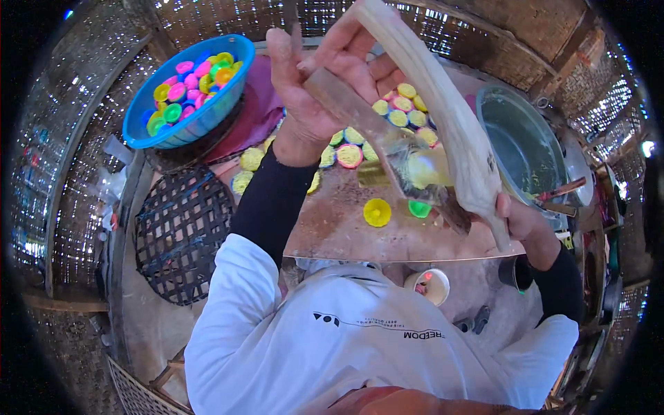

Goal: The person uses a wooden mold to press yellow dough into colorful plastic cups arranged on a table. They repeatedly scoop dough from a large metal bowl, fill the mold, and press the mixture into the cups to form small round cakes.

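A wooden two-armed tool, like a hand press, is raised over the table. One arm is a long, pale, curved wooden lever (443,90); the other is a darker wooden bar (353,107) with a pale yellow, shiny patch (425,168) in its middle. My right hand (522,221) is closed round the tool's lower end. Palm showing and fingers spread, my left hand (325,83) is at the upper end of the darker bar, seemingly touching it. Below the tool lie a yellow cup mould (377,212) and a green cup mould (419,209).
Moulds filled with yellow crumbly strands (349,155) stand across the table (332,228). A blue basin (242,52) of colourful cups is at left, above a black woven tray (159,235). At right is a large greenish tub (519,145); a white bucket (443,287) stands below the table edge.
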Demonstrator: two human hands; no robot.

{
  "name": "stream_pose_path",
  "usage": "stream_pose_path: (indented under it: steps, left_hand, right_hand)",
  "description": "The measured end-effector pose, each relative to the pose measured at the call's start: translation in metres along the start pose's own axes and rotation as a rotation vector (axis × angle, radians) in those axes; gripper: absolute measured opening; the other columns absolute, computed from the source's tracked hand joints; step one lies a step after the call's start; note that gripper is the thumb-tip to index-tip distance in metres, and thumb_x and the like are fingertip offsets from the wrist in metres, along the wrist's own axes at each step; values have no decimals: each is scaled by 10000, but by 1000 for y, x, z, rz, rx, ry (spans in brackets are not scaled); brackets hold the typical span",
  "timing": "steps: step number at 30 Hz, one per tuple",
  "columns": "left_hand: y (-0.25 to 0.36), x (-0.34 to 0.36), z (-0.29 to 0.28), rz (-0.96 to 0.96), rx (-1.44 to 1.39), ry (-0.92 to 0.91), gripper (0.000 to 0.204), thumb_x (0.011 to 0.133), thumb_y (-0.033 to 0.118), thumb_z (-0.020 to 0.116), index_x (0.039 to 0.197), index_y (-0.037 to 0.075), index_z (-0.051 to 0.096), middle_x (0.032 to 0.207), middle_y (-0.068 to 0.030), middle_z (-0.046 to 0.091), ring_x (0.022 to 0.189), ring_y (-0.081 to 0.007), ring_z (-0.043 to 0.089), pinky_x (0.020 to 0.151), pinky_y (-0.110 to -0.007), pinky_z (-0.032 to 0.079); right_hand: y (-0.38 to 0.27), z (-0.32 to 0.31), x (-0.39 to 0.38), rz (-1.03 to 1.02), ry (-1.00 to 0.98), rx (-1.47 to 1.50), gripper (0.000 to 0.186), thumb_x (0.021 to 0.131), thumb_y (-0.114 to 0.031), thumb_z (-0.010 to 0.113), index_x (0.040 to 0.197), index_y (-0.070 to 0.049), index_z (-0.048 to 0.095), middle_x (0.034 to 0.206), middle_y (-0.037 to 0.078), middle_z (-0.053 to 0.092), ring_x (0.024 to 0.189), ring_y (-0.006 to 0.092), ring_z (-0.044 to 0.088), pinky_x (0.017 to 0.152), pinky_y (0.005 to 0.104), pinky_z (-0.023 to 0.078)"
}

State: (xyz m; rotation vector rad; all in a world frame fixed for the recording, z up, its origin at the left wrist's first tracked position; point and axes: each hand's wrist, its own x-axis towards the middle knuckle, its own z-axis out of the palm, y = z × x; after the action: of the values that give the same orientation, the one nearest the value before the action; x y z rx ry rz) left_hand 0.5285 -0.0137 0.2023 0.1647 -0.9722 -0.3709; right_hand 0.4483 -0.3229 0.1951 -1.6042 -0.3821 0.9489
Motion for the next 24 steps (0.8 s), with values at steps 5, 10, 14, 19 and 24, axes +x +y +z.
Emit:
stream_pose_path:
  steps: [5,10,14,19,24]
  left_hand:
    - [-38,-8,-28,157,78,-52,992,708,768,378,1401,82,195,1373,-61,343,1250,-355,307,1057,-518,224]
    - [-56,-27,-58,165,37,-126,956,705,604,601,1412,128,169,1321,-83,341,1246,-376,327,1038,-463,271]
    - [-65,-52,-63,195,-13,98,752,734,406,637,1347,139,291,1136,-45,412,1174,-339,384,959,-459,369]
    - [-71,-71,-74,226,-52,149,601,757,409,656,1233,169,378,1058,5,430,1054,-275,423,825,-448,468]
    - [-69,-72,-75,272,-134,66,632,713,364,639,1237,107,398,1087,-52,448,1104,-307,416,939,-489,386]
  right_hand:
    - [-2,-15,4,130,-137,124,900,751,-645,520,1338,-2,293,1222,143,473,1118,206,466,966,301,353]
    - [13,-28,15,177,-190,270,884,755,-657,479,1343,-24,293,1191,142,495,1096,209,486,932,293,394]
    - [19,-31,26,312,-144,367,817,795,-621,452,1337,-28,307,1186,127,502,1106,191,482,945,291,397]
    - [39,-45,42,376,-232,232,745,840,-591,407,1319,-25,339,1193,101,500,1085,176,499,964,296,388]
    - [38,-48,53,317,-256,186,742,844,-612,384,1290,-20,370,1167,82,516,1046,157,512,920,277,400]
